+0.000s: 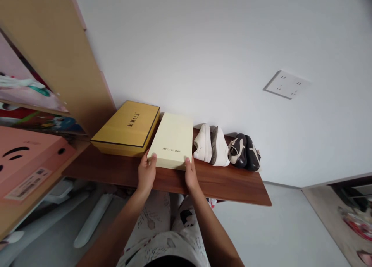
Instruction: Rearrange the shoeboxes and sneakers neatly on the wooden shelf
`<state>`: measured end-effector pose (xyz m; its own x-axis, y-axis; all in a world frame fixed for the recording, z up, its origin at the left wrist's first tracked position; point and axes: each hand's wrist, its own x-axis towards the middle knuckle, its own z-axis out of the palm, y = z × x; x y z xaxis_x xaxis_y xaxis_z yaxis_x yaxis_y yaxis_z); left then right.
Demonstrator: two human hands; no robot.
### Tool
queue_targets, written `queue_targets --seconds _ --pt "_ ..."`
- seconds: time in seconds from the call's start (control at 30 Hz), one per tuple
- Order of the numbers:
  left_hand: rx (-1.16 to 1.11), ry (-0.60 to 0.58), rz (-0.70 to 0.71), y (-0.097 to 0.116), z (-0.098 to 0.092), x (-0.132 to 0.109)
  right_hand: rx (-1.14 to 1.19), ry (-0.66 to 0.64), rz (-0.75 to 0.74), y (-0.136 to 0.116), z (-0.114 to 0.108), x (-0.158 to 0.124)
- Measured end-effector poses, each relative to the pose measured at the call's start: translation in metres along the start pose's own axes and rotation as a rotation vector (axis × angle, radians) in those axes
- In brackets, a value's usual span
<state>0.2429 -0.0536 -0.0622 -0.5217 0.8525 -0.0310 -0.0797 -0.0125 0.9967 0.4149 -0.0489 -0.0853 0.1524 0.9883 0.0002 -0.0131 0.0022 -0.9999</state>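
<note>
A cream shoebox marked MEIZHIYUAN lies lid up on the brown wooden board. My left hand grips its near left corner, thumb on top. At the near right corner, my right hand holds the box in the same way; the fingers beneath and beside it are partly hidden. Just left of it sits a yellow shoebox with a dark edge line, marked MMOK. To the right stand a pair of white sneakers on their sides and a pair of black shoes with light details.
A pink box with a barcode label rests on shelving at the left, beside a tall wooden panel. Behind the board rises a white wall with a socket plate. Pale metal legs stand on the floor at lower left.
</note>
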Motion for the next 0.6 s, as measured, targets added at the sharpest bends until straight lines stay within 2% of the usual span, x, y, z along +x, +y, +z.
queue_targets --seconds 0.27,0.4,0.5,0.6 --pt "0.011 0.004 0.044 0.0 0.01 0.019 -0.013 -0.015 -0.001 0.001 0.009 0.018" --pt "0.083 -0.01 0.079 -0.001 0.009 0.026 -0.014 -0.017 0.019 -0.001 0.009 0.021" --pt "0.138 0.037 0.159 -0.006 0.002 0.011 0.015 0.05 -0.039 -0.004 -0.015 0.014" --pt "0.169 0.073 0.345 -0.013 -0.004 -0.023 0.002 0.276 -0.189 -0.001 -0.069 0.004"
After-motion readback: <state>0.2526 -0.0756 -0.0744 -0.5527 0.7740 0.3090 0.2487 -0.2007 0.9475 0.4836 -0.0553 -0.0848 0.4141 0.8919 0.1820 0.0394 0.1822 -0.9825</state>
